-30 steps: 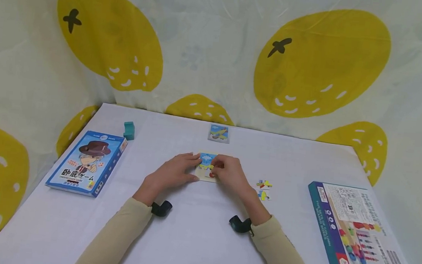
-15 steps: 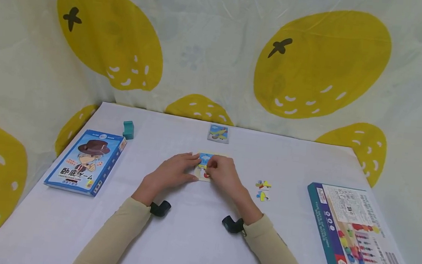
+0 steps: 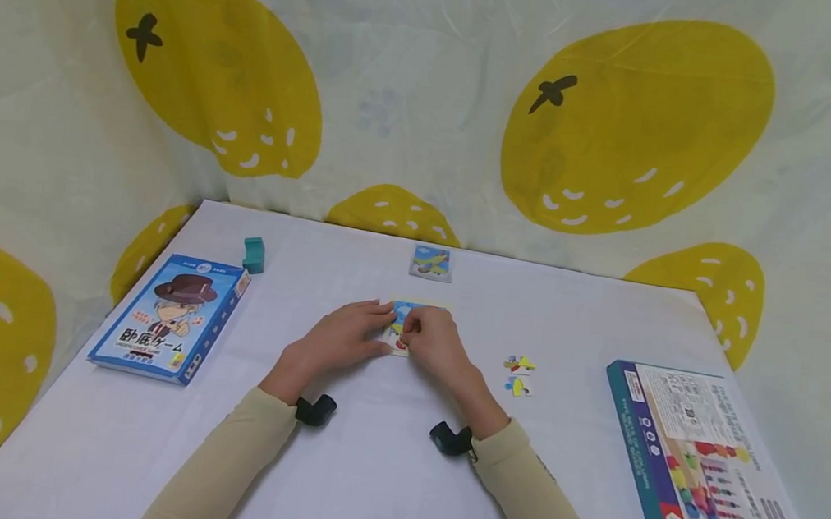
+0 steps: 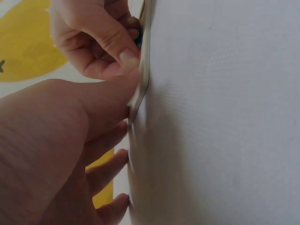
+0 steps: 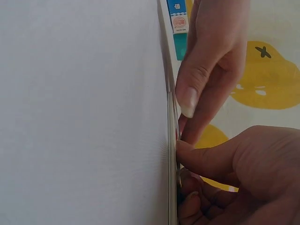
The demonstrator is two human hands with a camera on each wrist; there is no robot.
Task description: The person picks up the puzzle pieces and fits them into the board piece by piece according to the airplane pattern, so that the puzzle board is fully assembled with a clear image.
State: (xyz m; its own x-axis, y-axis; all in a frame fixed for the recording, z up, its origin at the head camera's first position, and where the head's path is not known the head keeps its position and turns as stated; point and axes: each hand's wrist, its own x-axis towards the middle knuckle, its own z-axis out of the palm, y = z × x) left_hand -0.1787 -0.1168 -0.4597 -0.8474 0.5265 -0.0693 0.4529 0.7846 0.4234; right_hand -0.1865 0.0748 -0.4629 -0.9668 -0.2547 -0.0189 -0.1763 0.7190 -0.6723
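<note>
A small square jigsaw board (image 3: 422,302) with a blue-sky picture lies on the white table between both hands. My left hand (image 3: 345,336) rests at its left edge, fingers extended, with the thumb near the lower corner. Over the board, my right hand (image 3: 438,342) pinches a puzzle piece with red on it (image 3: 401,344) between thumb and curled fingers. In the right wrist view the right thumb presses low at the board's edge (image 5: 172,154); the curled fingers hide most of the piece. Two loose puzzle pieces, one upper (image 3: 520,364) and one lower (image 3: 519,386), lie right of the right hand.
A picture card with an airplane (image 3: 432,263) lies behind the board. On the left are a blue game box (image 3: 173,317) and a teal block (image 3: 254,255). A large bead-game box (image 3: 710,458) lies at the right. Patterned cloth (image 3: 428,112) hangs behind the table.
My right hand has slid left across the board with the red-marked piece. The left hand stays at the board's left edge. The two loose pieces lie where they were.
</note>
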